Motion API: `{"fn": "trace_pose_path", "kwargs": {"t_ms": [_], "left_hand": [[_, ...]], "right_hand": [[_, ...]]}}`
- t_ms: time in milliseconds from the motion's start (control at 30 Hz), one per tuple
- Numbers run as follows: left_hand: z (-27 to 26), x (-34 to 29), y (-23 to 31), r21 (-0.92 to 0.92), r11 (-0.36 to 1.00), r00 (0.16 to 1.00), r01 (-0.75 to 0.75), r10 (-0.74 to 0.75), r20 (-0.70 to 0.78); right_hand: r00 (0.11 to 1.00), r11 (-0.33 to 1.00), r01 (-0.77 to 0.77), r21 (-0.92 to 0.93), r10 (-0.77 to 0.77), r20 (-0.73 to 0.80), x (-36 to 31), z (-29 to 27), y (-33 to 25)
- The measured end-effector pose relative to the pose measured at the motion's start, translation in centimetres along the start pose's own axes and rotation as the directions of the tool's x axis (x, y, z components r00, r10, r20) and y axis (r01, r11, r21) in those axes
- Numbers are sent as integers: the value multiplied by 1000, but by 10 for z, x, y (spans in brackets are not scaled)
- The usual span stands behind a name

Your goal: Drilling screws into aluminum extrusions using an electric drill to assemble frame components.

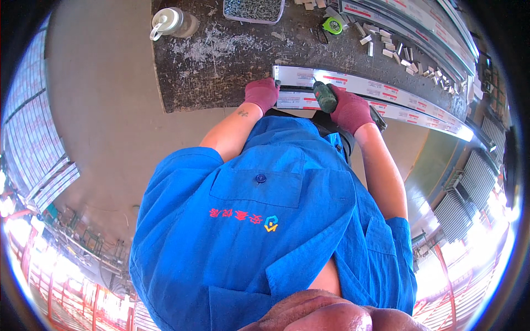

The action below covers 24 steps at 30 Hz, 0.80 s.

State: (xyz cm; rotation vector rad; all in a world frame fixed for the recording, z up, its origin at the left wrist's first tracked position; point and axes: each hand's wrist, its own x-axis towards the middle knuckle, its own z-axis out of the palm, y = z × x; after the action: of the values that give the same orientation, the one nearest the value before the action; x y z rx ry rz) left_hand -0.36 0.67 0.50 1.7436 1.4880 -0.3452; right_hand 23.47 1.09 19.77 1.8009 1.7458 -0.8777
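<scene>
My left hand [261,94], in a dark red glove, is closed at the left end of two long white-filmed profiles with red print. Its fingertips are by a small dark spot there; what they pinch is too small to make out. In my right hand [351,108], gloved alike, is a green cordless drill [324,96]. The drill's tip points at the far profile [353,84], a little way in from its left end. Nearer to me lies the second profile [298,100], along the bench's front edge, partly hidden by the drill and right hand.
The dark, worn workbench [204,83] carries pale shavings, a tub of screws [254,10], a white-lidded bottle [168,23] and a green tape measure [333,25]. Several small metal blocks [386,41] lie scattered before stacked profiles [408,27]. More profiles [36,132] are stacked at far left.
</scene>
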Motion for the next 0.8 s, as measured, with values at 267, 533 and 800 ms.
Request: {"fn": "trace_pose_path", "kwargs": {"t_ms": [267, 533, 800], "left_hand": [[-1, 0, 1, 9, 1000, 1000, -1, 1, -10], [-31, 11, -26, 47, 982, 981, -182, 184, -60], [-138, 101, -24, 6, 999, 763, -44, 37, -646]], "right_hand": [[999, 999, 31, 39, -29, -35, 4, 10, 8], [1000, 999, 5, 35, -5, -4, 0, 0, 5], [997, 996, 59, 68, -55, -54, 2, 11, 15]]}}
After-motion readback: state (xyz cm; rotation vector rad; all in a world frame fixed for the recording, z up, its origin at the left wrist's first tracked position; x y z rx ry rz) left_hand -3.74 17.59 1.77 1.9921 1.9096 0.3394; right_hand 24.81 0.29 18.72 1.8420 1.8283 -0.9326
